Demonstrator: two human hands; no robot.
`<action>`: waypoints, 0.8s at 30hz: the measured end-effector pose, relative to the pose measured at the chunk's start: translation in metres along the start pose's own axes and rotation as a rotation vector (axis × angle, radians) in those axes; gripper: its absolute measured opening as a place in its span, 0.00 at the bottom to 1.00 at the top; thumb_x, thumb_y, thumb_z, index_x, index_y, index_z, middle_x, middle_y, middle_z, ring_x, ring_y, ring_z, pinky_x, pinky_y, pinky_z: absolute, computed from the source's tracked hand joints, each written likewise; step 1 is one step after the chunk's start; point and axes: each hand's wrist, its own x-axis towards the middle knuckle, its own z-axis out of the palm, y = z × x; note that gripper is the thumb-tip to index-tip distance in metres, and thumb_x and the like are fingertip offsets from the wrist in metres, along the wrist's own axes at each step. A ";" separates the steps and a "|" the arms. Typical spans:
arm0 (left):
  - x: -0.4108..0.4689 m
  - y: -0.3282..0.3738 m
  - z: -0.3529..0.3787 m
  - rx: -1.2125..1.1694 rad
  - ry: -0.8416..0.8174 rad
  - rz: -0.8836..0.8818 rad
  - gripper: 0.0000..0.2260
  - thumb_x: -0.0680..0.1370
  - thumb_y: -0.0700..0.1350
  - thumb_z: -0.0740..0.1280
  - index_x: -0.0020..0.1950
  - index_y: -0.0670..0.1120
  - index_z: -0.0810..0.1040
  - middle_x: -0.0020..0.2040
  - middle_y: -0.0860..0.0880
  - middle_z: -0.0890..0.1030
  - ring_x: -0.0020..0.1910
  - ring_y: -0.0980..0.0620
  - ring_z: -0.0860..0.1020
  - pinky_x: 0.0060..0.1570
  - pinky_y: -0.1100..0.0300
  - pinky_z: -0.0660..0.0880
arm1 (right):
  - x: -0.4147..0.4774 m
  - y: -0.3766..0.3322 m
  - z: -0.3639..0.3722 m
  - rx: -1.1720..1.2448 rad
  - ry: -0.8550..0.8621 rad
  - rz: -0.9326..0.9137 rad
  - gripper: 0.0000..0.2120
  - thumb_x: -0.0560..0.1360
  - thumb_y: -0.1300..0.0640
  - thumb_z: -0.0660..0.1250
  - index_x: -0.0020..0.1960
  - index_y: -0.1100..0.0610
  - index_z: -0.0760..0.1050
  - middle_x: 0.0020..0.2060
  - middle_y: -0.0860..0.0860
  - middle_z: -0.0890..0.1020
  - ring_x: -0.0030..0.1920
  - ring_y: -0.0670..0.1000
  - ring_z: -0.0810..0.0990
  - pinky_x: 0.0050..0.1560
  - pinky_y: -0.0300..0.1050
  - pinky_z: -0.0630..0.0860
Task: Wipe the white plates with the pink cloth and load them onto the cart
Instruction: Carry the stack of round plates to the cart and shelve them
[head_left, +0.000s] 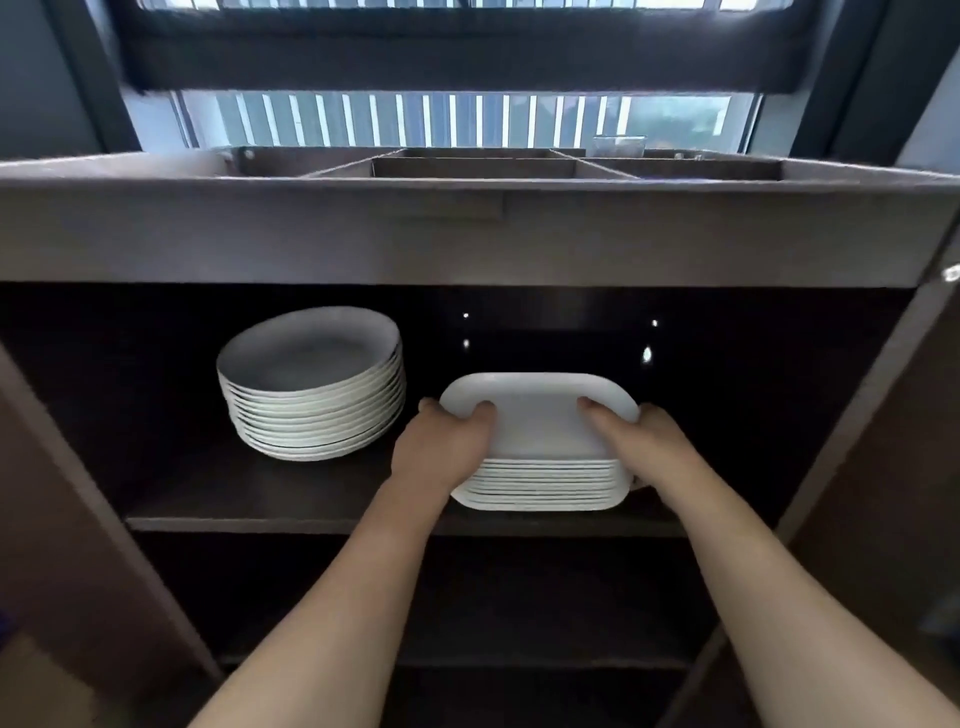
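A stack of several white rectangular plates (540, 480) sits on a dark shelf (291, 501) inside an open cabinet. My left hand (441, 449) grips the stack's left side, thumb lying on the top plate. On the right side my right hand (641, 441) grips it the same way, thumb on top. To the left on the same shelf stands a second stack of several white round plates (311, 384), untouched. No pink cloth is in view.
Above the shelf runs a grey counter (467, 234) with divided compartments (472, 166) on top, and a window behind. Cabinet side walls (78, 467) close in left and right. A lower shelf (467, 660) lies dark below.
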 end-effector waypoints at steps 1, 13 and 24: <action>0.004 -0.003 0.002 0.004 0.006 0.016 0.35 0.74 0.64 0.58 0.72 0.42 0.62 0.60 0.46 0.77 0.56 0.43 0.77 0.54 0.50 0.76 | 0.004 0.003 0.003 0.007 0.010 -0.018 0.29 0.67 0.32 0.66 0.57 0.53 0.73 0.49 0.51 0.81 0.48 0.54 0.81 0.49 0.55 0.81; -0.005 -0.048 0.034 -0.083 0.159 0.361 0.35 0.71 0.69 0.64 0.68 0.47 0.67 0.60 0.49 0.78 0.58 0.49 0.77 0.53 0.59 0.71 | -0.017 0.050 0.039 -0.086 0.249 -0.414 0.37 0.74 0.34 0.60 0.73 0.57 0.59 0.64 0.54 0.76 0.60 0.54 0.76 0.54 0.44 0.71; 0.018 -0.043 0.050 0.126 0.261 0.447 0.33 0.73 0.59 0.71 0.67 0.39 0.66 0.58 0.43 0.79 0.57 0.45 0.78 0.52 0.56 0.74 | 0.002 0.051 0.056 -0.396 0.320 -0.454 0.45 0.77 0.43 0.65 0.78 0.64 0.40 0.75 0.59 0.62 0.65 0.57 0.74 0.56 0.45 0.72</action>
